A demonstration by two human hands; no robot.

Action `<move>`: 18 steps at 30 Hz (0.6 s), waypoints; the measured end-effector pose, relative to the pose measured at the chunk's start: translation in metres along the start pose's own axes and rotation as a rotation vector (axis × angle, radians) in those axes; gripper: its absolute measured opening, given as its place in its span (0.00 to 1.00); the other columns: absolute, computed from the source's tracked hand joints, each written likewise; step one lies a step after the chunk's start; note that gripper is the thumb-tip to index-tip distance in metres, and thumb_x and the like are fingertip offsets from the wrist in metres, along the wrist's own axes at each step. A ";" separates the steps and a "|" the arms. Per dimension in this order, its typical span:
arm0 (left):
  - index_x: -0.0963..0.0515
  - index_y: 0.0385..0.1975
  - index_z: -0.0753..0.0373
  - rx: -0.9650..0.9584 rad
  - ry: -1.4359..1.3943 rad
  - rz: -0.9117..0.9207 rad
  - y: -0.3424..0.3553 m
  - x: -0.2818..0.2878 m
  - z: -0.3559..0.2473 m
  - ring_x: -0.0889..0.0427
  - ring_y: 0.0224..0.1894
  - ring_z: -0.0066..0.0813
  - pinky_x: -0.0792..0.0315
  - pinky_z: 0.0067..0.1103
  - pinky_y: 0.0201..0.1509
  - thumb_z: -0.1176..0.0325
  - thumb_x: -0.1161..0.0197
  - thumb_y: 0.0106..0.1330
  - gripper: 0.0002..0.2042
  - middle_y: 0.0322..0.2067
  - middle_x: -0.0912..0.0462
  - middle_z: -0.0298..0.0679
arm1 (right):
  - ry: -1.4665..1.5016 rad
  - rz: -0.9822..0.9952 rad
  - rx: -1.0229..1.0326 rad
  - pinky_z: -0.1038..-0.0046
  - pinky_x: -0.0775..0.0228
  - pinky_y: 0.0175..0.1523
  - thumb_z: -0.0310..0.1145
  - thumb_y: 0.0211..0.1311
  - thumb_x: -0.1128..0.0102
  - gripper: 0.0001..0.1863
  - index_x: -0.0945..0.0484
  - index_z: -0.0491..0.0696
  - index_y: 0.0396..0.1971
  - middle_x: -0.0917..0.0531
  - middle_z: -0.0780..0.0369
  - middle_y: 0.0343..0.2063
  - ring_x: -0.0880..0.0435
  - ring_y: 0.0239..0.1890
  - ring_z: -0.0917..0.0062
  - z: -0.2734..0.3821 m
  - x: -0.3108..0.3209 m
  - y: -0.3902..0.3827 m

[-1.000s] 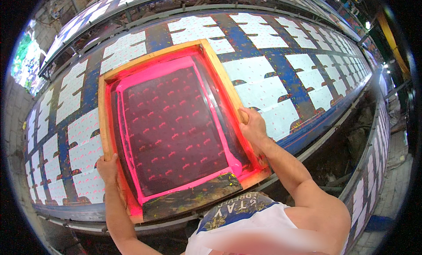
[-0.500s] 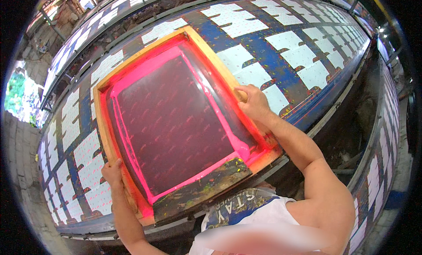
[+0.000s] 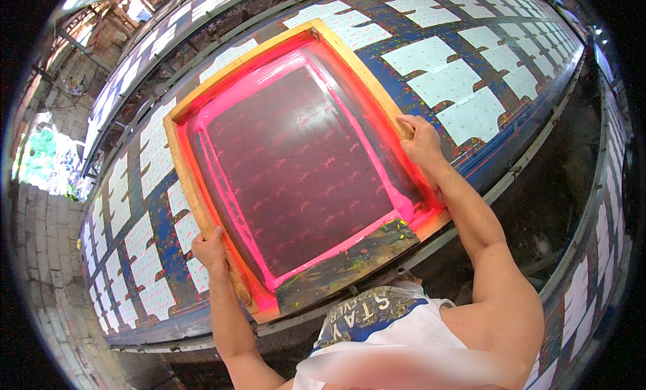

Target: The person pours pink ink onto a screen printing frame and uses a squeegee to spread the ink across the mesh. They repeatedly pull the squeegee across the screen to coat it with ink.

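A large wooden-framed printing screen (image 3: 296, 168) is in front of me above a long table. Its dark mesh carries rows of small pink marks, with bright pink ink banked around the edges. My left hand (image 3: 210, 247) is closed on the frame's left side, near its lower corner. On the right side, my right hand (image 3: 422, 142) grips the frame at a small wooden handle (image 3: 405, 127). A dark, paint-stained board (image 3: 346, 265) lies across the screen's near end. I cannot tell whether the screen touches the table or hangs just over it.
White cut pieces (image 3: 441, 80) with small prints lie in rows on the blue, paint-spattered table (image 3: 397, 94). Another table with similar pieces (image 3: 575, 296) runs along the right, past a dark gap. A metal rail (image 3: 515, 171) edges my table. A block wall (image 3: 50, 255) stands left.
Both hands have carried the screen to the right along the table. It now covers a white piece that was showing beside it, and more pieces show on its left.
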State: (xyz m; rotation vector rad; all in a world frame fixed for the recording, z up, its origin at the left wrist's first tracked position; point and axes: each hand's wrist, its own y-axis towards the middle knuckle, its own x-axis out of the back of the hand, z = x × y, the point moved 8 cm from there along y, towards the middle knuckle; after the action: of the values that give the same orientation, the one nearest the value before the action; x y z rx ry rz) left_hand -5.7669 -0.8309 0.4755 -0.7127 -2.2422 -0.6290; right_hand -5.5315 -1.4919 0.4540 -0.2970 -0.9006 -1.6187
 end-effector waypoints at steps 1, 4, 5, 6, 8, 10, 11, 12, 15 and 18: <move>0.08 0.43 0.70 0.029 -0.006 -0.010 -0.007 -0.007 -0.004 0.10 0.39 0.42 0.19 0.37 0.50 0.62 0.15 0.59 0.18 0.39 0.09 0.49 | 0.007 -0.008 0.004 0.56 0.18 0.62 0.24 0.53 0.31 0.29 0.12 0.52 0.59 0.11 0.52 0.49 0.12 0.55 0.53 -0.009 0.006 0.003; 0.07 0.44 0.68 0.011 0.009 -0.008 -0.017 -0.021 -0.021 0.11 0.40 0.44 0.19 0.38 0.51 0.61 0.15 0.59 0.19 0.40 0.10 0.50 | 0.010 -0.019 0.019 0.55 0.18 0.63 0.24 0.53 0.31 0.29 0.12 0.52 0.60 0.11 0.52 0.49 0.12 0.56 0.53 -0.028 0.021 0.011; 0.07 0.44 0.68 -0.002 0.046 -0.027 -0.019 -0.023 -0.025 0.11 0.41 0.44 0.19 0.39 0.52 0.61 0.15 0.59 0.19 0.40 0.10 0.50 | 0.008 -0.021 0.023 0.55 0.18 0.63 0.24 0.53 0.31 0.29 0.12 0.52 0.60 0.11 0.52 0.49 0.12 0.57 0.53 -0.033 0.026 0.013; 0.07 0.44 0.68 0.000 0.070 -0.030 -0.020 -0.027 -0.029 0.11 0.41 0.44 0.19 0.39 0.52 0.60 0.15 0.58 0.19 0.40 0.11 0.50 | 0.023 -0.021 0.023 0.55 0.18 0.63 0.24 0.53 0.32 0.29 0.12 0.51 0.60 0.11 0.52 0.49 0.12 0.57 0.53 -0.037 0.029 0.014; 0.07 0.44 0.68 -0.009 0.063 -0.025 -0.023 -0.033 -0.034 0.11 0.41 0.44 0.20 0.39 0.52 0.60 0.15 0.58 0.19 0.40 0.11 0.49 | 0.051 -0.022 0.025 0.55 0.18 0.64 0.24 0.53 0.32 0.29 0.12 0.51 0.60 0.11 0.52 0.49 0.13 0.57 0.53 -0.044 0.037 0.016; 0.07 0.43 0.68 -0.015 0.000 -0.001 -0.026 -0.040 -0.038 0.11 0.41 0.43 0.19 0.39 0.52 0.60 0.15 0.58 0.19 0.40 0.11 0.49 | 0.051 -0.017 0.027 0.55 0.19 0.64 0.24 0.53 0.32 0.29 0.12 0.50 0.60 0.11 0.51 0.49 0.13 0.57 0.52 -0.049 0.042 0.019; 0.07 0.43 0.68 -0.028 -0.007 -0.008 -0.028 -0.042 -0.040 0.11 0.41 0.43 0.19 0.39 0.52 0.60 0.15 0.59 0.19 0.40 0.10 0.49 | 0.043 -0.008 0.009 0.55 0.19 0.64 0.24 0.53 0.33 0.29 0.12 0.50 0.60 0.11 0.51 0.49 0.13 0.56 0.52 -0.053 0.044 0.020; 0.07 0.42 0.68 -0.029 -0.022 -0.010 -0.030 -0.044 -0.043 0.11 0.41 0.43 0.20 0.39 0.51 0.60 0.15 0.59 0.19 0.39 0.10 0.49 | 0.041 -0.002 0.019 0.55 0.19 0.63 0.24 0.53 0.33 0.29 0.12 0.50 0.60 0.12 0.51 0.49 0.13 0.56 0.52 -0.055 0.045 0.022; 0.07 0.42 0.68 -0.024 -0.077 0.009 -0.036 -0.052 -0.050 0.11 0.40 0.42 0.19 0.39 0.50 0.60 0.15 0.59 0.19 0.38 0.10 0.49 | 0.026 0.013 0.004 0.54 0.19 0.62 0.24 0.54 0.33 0.28 0.12 0.49 0.59 0.12 0.50 0.48 0.13 0.56 0.51 -0.067 0.046 0.025; 0.07 0.42 0.69 -0.037 0.023 0.005 -0.039 -0.059 -0.059 0.11 0.38 0.42 0.19 0.38 0.50 0.59 0.15 0.59 0.19 0.37 0.09 0.48 | 0.036 0.013 -0.001 0.53 0.19 0.62 0.23 0.55 0.34 0.28 0.12 0.49 0.59 0.12 0.49 0.49 0.13 0.56 0.50 -0.079 0.048 0.027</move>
State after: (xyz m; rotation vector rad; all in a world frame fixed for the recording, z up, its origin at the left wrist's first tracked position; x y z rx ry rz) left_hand -5.7284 -0.9136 0.4610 -0.7260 -2.2123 -0.6749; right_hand -5.4975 -1.5812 0.4419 -0.2731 -0.8683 -1.6079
